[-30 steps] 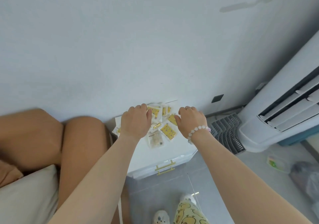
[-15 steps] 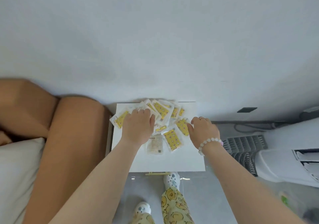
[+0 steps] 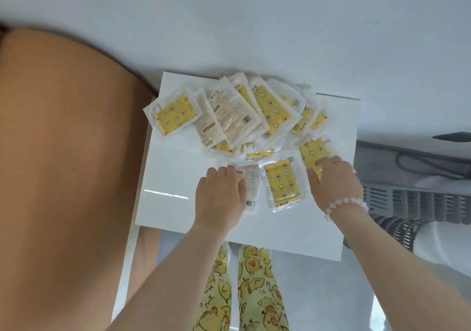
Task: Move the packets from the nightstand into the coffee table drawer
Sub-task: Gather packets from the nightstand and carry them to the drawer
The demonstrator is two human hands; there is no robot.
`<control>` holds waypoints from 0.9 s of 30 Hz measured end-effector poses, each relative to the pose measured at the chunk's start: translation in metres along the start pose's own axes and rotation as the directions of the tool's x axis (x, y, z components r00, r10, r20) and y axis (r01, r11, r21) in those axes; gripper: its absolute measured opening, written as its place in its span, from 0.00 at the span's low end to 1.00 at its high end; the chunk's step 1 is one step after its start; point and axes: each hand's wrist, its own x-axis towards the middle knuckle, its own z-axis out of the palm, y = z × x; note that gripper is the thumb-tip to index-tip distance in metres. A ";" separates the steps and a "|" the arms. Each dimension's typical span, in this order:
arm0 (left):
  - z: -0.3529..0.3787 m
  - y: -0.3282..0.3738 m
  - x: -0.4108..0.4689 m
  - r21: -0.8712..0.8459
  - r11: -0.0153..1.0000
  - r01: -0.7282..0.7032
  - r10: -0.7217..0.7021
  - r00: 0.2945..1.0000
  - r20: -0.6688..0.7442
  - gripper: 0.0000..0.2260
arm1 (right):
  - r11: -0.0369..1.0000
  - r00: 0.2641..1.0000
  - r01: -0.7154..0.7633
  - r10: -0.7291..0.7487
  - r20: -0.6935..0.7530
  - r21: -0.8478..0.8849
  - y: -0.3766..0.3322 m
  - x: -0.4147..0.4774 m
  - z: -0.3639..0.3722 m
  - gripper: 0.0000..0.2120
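Several clear packets (image 3: 254, 116), some with yellow patterned contents and some pale, lie heaped across the far half of the white nightstand (image 3: 175, 177). My left hand (image 3: 219, 198) rests near the middle of the top. Its fingers curl over the left edge of a pale packet (image 3: 252, 185). My right hand (image 3: 336, 180), with a bead bracelet, lies with fingers spread on a yellow packet (image 3: 313, 152) at the right. Another yellow packet (image 3: 281, 185) lies flat between the two hands. The coffee table drawer is out of view.
A brown padded headboard (image 3: 66, 152) fills the left side, touching the nightstand. A white wall (image 3: 229, 24) stands right behind it. A grey grille of an appliance (image 3: 407, 203) and cables sit on the right. My legs in duck-print trousers (image 3: 254, 284) stand below the front edge.
The view has closed in on the nightstand. Both hands have drawn back from the heap toward the front, the left onto the pale packet, the right onto a yellow one.
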 end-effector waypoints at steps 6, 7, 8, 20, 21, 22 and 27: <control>0.035 0.005 0.014 -0.126 0.974 0.189 -0.181 0.981 0.067 0.23 | 0.966 0.979 -0.204 0.203 0.021 0.157 -0.007 0.026 0.030 0.62; 0.038 0.005 0.017 -0.133 0.970 0.203 -0.198 0.979 0.050 0.26 | 0.963 0.975 -0.221 0.216 0.044 0.152 -0.010 0.029 0.033 0.65; 0.040 0.006 0.019 -0.147 0.965 0.219 -0.217 0.976 0.028 0.29 | 0.965 0.973 -0.228 0.221 0.061 0.131 -0.012 0.030 0.035 0.67; 0.042 0.028 0.011 -0.585 0.619 0.524 -0.420 0.850 0.318 0.39 | 0.865 0.927 -0.338 0.374 -0.029 0.371 -0.032 0.008 0.053 0.52; 0.043 0.028 0.008 -0.599 0.599 0.532 -0.417 0.845 0.334 0.39 | 0.837 0.916 -0.355 0.400 -0.024 0.415 -0.035 0.006 0.055 0.51; 0.044 0.029 0.007 -0.601 0.594 0.535 -0.412 0.844 0.344 0.38 | 0.804 0.903 -0.381 0.430 -0.005 0.457 -0.037 0.004 0.058 0.51; 0.048 0.020 0.003 -0.572 0.603 0.556 -0.421 0.831 0.364 0.32 | 0.556 0.798 -0.553 0.567 0.203 0.620 -0.050 -0.015 0.075 0.48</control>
